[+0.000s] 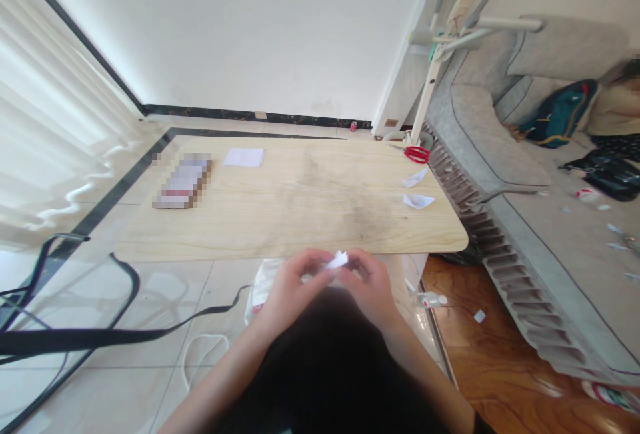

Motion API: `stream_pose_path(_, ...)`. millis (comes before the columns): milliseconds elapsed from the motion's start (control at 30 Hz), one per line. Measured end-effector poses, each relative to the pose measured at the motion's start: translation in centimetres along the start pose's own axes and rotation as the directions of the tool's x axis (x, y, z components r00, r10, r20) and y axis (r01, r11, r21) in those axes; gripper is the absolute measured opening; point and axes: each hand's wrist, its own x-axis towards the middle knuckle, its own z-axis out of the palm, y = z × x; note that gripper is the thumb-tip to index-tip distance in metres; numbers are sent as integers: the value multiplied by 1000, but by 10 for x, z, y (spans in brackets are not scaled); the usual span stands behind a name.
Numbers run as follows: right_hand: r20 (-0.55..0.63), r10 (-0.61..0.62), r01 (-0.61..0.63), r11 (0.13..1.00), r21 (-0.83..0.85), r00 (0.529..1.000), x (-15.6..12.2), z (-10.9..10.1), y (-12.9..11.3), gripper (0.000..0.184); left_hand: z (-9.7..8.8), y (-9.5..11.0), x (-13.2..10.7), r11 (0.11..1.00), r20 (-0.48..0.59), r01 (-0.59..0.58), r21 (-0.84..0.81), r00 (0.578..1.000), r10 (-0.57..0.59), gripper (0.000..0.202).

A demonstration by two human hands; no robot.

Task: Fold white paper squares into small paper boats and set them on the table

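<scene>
Between my two hands, just off the near edge of the table, is a small piece of folded white paper (pixel 338 261). My left hand (pixel 306 275) pinches it from the left, thumb and fingers closed. From the other side, my right hand (pixel 369 275) grips the same paper with bent fingers. The fingers cover much of it, so its full shape is hidden. On the right part of the table lie two folded paper boats, one (pixel 418 201) nearer me and another (pixel 415 179) behind it.
The wooden table (pixel 280 221) also bears red-handled scissors (pixel 416 154), a stack of white paper (pixel 244 157) and a blurred-out box (pixel 183 182). A grey sofa (pixel 500 127) with a seated person stands right. A black strap (pixel 100 339) and metal frame are at left.
</scene>
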Motion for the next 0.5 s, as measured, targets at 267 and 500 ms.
stream_pose_path(267, 3, -26, 26, 998, -59, 1000, 1, -1, -5, 10, -1, -5, -2, 996, 32, 35, -85, 999, -33, 25)
stream_pose_path(500, 50, 0, 2, 999, -49, 999, 0, -1, -10, 8, 0, -7, 0, 994, -17, 25, -108, 999, -27, 28)
